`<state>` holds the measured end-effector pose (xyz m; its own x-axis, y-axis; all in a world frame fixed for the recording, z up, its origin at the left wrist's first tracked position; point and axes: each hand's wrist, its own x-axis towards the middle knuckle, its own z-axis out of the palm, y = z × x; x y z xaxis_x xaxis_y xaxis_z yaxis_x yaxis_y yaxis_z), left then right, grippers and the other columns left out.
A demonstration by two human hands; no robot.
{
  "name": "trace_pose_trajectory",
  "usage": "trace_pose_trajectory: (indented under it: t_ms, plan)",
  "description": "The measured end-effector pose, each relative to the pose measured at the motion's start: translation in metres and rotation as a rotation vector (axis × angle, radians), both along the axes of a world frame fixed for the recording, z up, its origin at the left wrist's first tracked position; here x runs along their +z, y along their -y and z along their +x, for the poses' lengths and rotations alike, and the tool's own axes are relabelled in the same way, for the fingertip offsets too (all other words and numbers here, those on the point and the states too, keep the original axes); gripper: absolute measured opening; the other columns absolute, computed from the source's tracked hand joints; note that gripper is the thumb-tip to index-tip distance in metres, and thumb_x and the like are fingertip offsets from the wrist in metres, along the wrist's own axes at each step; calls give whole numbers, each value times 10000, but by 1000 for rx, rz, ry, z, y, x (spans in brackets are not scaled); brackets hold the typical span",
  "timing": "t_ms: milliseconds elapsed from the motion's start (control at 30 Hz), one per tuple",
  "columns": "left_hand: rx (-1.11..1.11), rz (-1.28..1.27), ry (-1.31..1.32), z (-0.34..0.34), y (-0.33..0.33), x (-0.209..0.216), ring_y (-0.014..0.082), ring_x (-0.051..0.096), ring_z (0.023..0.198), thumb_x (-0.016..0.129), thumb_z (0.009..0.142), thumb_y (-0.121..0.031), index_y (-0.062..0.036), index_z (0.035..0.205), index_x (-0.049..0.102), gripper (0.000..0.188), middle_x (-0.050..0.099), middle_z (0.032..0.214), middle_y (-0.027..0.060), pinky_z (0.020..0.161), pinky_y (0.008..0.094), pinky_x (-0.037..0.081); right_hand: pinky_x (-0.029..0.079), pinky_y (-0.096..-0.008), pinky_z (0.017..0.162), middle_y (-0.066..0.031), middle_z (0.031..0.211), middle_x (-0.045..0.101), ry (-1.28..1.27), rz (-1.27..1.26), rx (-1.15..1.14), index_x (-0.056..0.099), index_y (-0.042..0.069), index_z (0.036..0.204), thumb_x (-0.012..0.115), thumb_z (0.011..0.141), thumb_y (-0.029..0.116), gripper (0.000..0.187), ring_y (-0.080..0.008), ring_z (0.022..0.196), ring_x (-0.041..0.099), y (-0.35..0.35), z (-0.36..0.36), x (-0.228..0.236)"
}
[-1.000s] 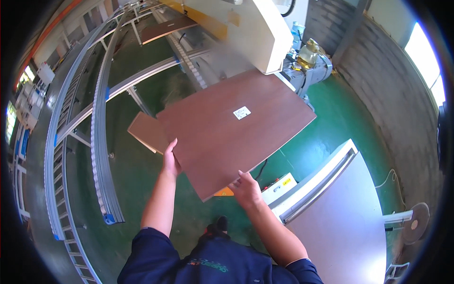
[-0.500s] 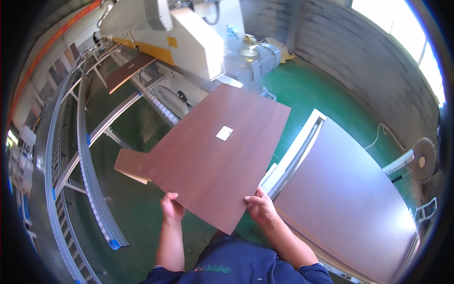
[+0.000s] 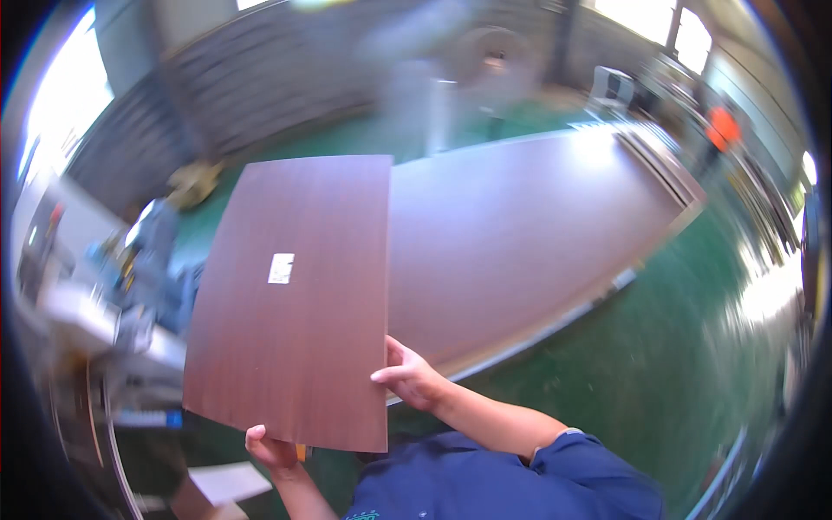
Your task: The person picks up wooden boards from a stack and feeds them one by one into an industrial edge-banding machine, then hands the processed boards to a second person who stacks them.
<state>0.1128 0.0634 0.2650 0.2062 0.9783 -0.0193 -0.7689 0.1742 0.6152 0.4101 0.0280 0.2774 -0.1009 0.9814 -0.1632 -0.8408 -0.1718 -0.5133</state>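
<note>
A reddish-brown wood-grain board is held up in front of me, with a small white label near its middle. My left hand grips its near edge, thumb on the upper face and fingers hidden underneath. On the right edge, my right hand pinches the board with its thumb on top. Behind and to the right of it lies a much larger brown panel, partly covered by the board in my hands.
Blurred machinery stands at the left. At the lower left is a pale box-like piece by the green floor. A grey wall runs across the back. A person in orange is at the far right, near stacked long material.
My view has turned to the right, away from the machine and rails toward the large panel. The board has swung round with me, still in both hands.
</note>
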Motion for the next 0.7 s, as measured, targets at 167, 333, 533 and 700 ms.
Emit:
trace_pose_trajectory:
  t_ms: [167,333,533,700]
  plan:
    - [-386,3,17,169,-20,12,337,600,1156,543,777,-177,21,1311,530,570,627,1257,147,1023,459,473,411,-393,1075,-80,1352,559,40,8,-434,468,63,1401,674,717,-74,728,-245,1270,521,90,134,15]
    - [-852,-104,48,323,-25,-26,339,598,1146,516,766,-144,72,1259,545,538,626,1250,177,994,437,475,455,-384,999,-76,1258,600,54,-31,-803,492,69,1389,639,732,-26,680,-240,1169,570,197,216,5]
    - [-1104,-106,-3,530,63,-21,347,588,1161,506,757,-107,81,1256,538,534,613,1269,187,1012,452,462,434,-373,1033,-104,1265,595,57,59,-1119,494,20,1367,624,748,-21,633,-248,1158,583,312,333,-11]
    - [-1164,-136,-21,662,125,-55,339,590,1163,511,748,-96,67,1260,545,538,620,1268,172,1008,452,466,398,-386,1070,-102,1281,590,53,0,-1238,501,9,1359,623,738,-20,634,-251,1218,545,389,426,-24]
